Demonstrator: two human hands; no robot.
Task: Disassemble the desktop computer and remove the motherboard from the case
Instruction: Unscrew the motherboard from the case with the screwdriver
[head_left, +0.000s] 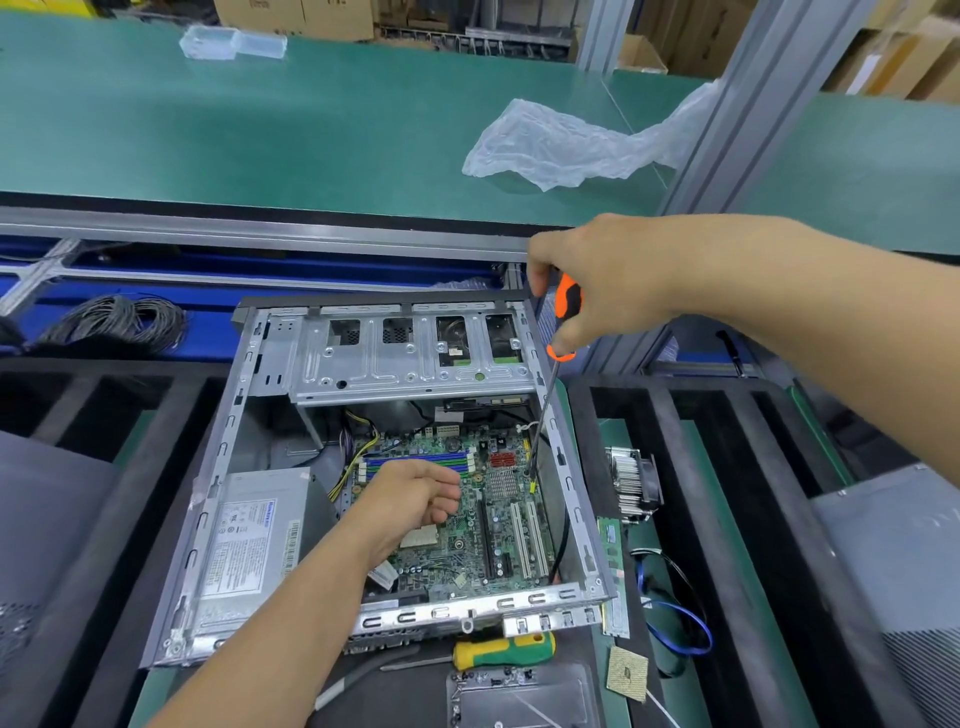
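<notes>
Electronics disassembly workshop, factory or warehouse floor. Evidence: green anti-static mat (322, 130) over a long workbench; aluminium frame post (737, 104) at 1 o'clock; stacked cardboard cartons (291, 15) along the back wall, 12 to 2 o'clock; black slotted foam trays (691, 467) at 3 and 9 o'clock; coiled black wire (111, 317) at 10 o'clock; spare green-and-yellow screwdriver (501, 649) at 6 o'clock.

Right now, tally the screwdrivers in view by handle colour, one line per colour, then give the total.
Orange and black handle: 1, the screwdriver gripped by the right hand, tip down at the motherboard inside the case.
Yellow and green handle: 1, the screwdriver lying in front of the case.
Total: 2
</notes>
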